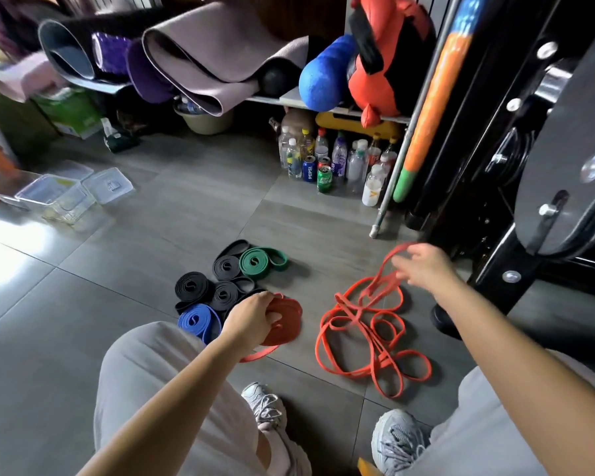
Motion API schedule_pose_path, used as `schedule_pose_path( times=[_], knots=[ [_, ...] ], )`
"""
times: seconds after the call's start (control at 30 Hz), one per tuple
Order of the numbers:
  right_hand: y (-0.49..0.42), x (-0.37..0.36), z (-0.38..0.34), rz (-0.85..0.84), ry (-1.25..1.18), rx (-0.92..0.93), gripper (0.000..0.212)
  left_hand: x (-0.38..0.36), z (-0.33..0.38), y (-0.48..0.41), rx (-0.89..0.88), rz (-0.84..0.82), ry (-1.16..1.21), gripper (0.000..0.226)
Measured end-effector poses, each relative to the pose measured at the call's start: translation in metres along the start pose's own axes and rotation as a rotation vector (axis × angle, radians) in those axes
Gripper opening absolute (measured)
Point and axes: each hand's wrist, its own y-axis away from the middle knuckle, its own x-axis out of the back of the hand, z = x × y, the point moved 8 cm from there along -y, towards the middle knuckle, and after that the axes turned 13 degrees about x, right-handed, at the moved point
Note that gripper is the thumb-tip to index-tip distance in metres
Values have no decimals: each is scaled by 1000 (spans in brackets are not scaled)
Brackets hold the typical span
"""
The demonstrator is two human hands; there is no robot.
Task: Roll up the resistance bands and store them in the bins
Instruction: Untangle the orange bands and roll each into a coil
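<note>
Clear plastic bins (59,194) sit on the grey tiled floor (134,255) at the far left, well apart from everything else, and as far as can be seen they hold no bands. Nearer the middle lies a cluster of finished rolls, touching one another: several coiled black rubber bands (191,286), a coiled blue rubber band (198,319) at the near edge, and a coiled green rubber band (255,264) at the far edge with a short loop left sticking out. Just beside the blue roll, the left hand (251,319) curls its fingers round a wide red rubber roll (285,321) resting on the floor, whose loose tail trails back toward the knee. Farther right, a tangle of thin orange-red rubber bands (368,334) sprawls unrolled over the tiles. The right hand (423,266) grasps one loop at the far end of that tangle and holds it raised off the floor. By my reckoning the rolling is well past halfway: black, blue and green look done, the red roll is nearly closed, and the thin orange-red bands remain to be untangled and wound. Storing has not begun, since every roll lies on the floor and none in the bins.
</note>
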Motion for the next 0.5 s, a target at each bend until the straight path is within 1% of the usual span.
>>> schedule_pose_path(
  times=[0.07,0.13,0.17,0.23,0.27,0.3,0.37,0.4,0.43,0.5],
  knots=[
    [23,-29,-17,-192,74,97,43,8,6,0,-27,33,20,27],
    [46,-61,-33,-366,93,212,39,16,16,3,-78,43,7,27],
    [55,-75,-40,-427,90,257,44,19,23,5,-111,45,-13,27],
    [65,-99,-48,-491,83,332,61,25,35,11,-180,57,-55,25],
    [68,-108,-53,-504,99,379,65,29,40,14,-210,70,-73,25],
    [71,-113,-58,-506,120,429,61,33,45,18,-236,89,-86,25],
    [73,-115,-66,-470,170,512,41,42,52,24,-275,124,-93,25],
    [72,-112,-68,-420,208,543,31,46,54,25,-291,135,-80,25],
    [72,-108,-72,-371,224,560,24,50,56,27,-301,142,-57,26],
    [71,-103,-73,-336,183,569,20,59,58,30,-310,150,41,29]
  ],
)
